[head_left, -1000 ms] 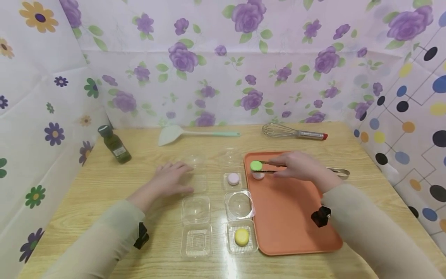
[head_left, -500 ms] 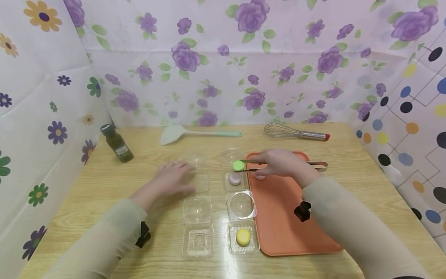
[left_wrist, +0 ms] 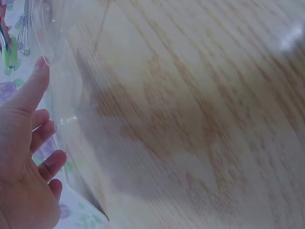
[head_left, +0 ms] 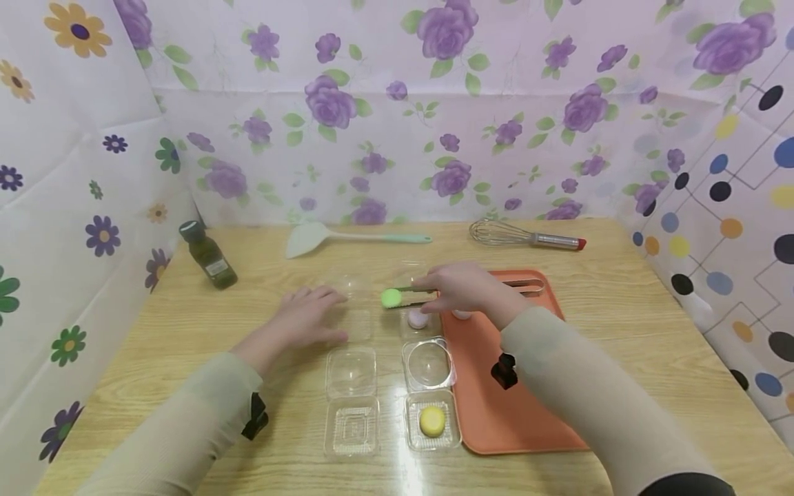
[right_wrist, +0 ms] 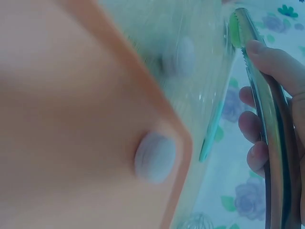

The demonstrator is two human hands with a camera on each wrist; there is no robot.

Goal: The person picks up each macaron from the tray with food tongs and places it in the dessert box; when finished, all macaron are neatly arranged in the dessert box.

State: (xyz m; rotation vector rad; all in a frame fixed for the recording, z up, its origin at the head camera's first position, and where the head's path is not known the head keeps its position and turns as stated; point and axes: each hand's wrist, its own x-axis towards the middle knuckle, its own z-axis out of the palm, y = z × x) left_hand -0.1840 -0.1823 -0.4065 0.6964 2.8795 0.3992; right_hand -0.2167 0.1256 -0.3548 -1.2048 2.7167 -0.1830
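My right hand (head_left: 455, 289) grips metal tongs (head_left: 524, 286), and their tips pinch a green macaron (head_left: 391, 298) in the air between the two back clear plastic boxes. Thumb and fingers press the tongs from both sides in the right wrist view. Just under the tongs, a pale pink macaron (head_left: 418, 319) sits in the back right box. A whitish-pink macaron (right_wrist: 155, 157) lies in a corner of the orange tray (head_left: 515, 406). My left hand (head_left: 304, 317), fingers loosely bent, rests beside the back left clear box (head_left: 356, 325), thumb and fingertips at its edge.
In front, a yellow macaron (head_left: 432, 421) sits in an open clear box, with another lidded clear box (head_left: 351, 441) to its left. Along the back lie a spatula (head_left: 307, 239) and a whisk (head_left: 527, 238). A dark green bottle (head_left: 211, 258) is at the back left.
My right hand has carried the green macaron in the tongs leftward from over the tray, past the pink macaron, toward the back left box. The left hand has stayed in place.
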